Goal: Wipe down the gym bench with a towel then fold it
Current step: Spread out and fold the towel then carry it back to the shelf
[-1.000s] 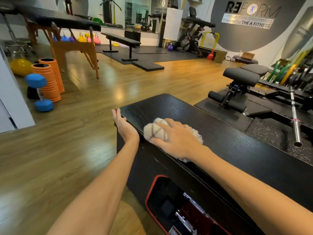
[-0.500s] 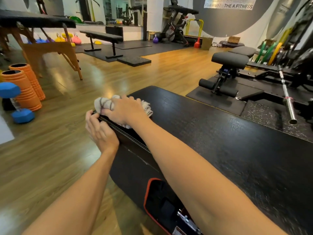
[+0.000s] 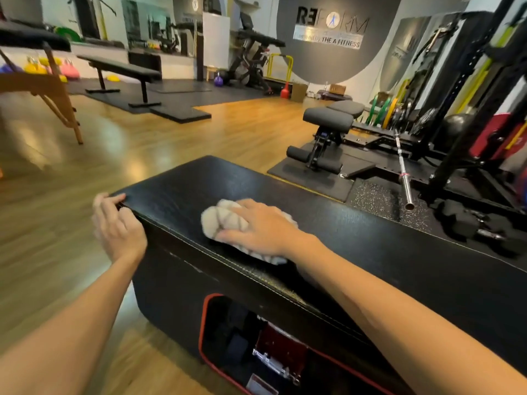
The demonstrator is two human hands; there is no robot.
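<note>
A black padded gym bench fills the lower right of the head view, its top running from the near left corner away to the right. A bunched cream towel with thin dark lines lies on the top near the left end. My right hand grips the towel from above and presses it onto the pad. My left hand rests on the bench's left corner, fingers curled over the edge seam. A red-trimmed opening in the bench's front side shows stored items.
Wooden floor spreads to the left. A leg-roller bench and a barbell sit on black mats to the right, beside a rack. A flat bench and a wooden-legged table stand farther back.
My right hand has swept the towel from the bench's left corner edge back rightward onto the top. My left hand stays at the corner.
</note>
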